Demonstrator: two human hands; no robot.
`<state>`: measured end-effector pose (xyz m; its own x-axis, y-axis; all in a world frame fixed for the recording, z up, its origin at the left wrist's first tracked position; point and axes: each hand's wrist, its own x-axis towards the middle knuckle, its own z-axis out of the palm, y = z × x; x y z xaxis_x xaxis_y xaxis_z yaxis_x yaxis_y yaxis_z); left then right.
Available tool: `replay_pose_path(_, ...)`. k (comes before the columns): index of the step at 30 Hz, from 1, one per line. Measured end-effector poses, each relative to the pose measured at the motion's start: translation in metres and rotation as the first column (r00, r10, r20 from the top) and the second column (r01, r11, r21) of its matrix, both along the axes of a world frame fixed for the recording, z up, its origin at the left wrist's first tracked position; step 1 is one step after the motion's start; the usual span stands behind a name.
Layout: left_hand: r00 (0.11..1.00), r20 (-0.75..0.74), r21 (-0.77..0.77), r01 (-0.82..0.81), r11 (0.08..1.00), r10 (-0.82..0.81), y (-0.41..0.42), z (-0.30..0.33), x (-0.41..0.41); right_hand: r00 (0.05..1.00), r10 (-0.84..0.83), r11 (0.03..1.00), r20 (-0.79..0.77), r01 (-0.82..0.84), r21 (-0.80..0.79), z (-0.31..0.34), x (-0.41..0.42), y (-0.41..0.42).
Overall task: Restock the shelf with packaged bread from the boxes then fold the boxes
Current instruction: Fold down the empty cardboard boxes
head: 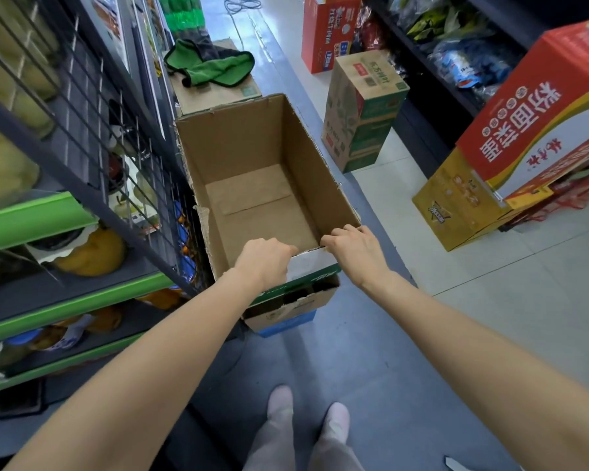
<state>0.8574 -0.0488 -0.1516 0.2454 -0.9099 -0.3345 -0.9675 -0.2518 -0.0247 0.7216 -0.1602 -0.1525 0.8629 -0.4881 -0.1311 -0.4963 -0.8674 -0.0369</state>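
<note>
Now both hands grip the near rim of the open box point(252, 154), which stands on the floor beside the shelf point(65, 219). Left hand point(266, 258) curls its fingers over the rim at 6 o'clock; right hand point(352, 246) clutches the near right corner. At 12 o'clock beyond it, a green cloth point(211, 64) lies on another carton point(218, 93).

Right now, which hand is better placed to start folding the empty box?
Probably the right hand: it grips the near right corner of the open box, where a fold could start. The left hand holds mid-rim.
</note>
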Motion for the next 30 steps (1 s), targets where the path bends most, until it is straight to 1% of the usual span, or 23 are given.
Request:
replay_pose_path(3, 1.0, 0.03, 0.029, 0.008, 1.0, -0.008, 0.004, 0.003, 0.006, 1.0, 0.006, 1.0, -0.001, -0.006, 0.02, 0.001, 0.002, 0.006)
replay_pose_path(8, 0.999, 0.041, 0.058, 0.02, 0.998, -0.022, 0.009, 0.002, 0.005, 0.999, -0.01, 0.996, -0.05, 0.014, 0.083, -0.002, 0.001, 0.011)
replay_pose_path(15, 1.0, 0.029, -0.026, 0.002, 1.0, -0.001, 0.014, 0.006, 0.008, 0.999, 0.021, 0.999, 0.031, -0.022, 0.026, 0.009, 0.004, 0.005)
replay_pose_path(21, 1.0, -0.003, 0.018, -0.003, 1.0, 0.004, 0.008, -0.002, -0.002, 0.999, 0.024, 0.999, -0.038, -0.022, 0.046, 0.007, -0.004, 0.004)
replay_pose_path(30, 0.999, -0.031, 0.044, -0.008, 0.999, 0.009, 0.012, -0.002, 0.0, 0.999, 0.038, 0.998, -0.027, -0.037, 0.042, 0.005, -0.001, 0.008)
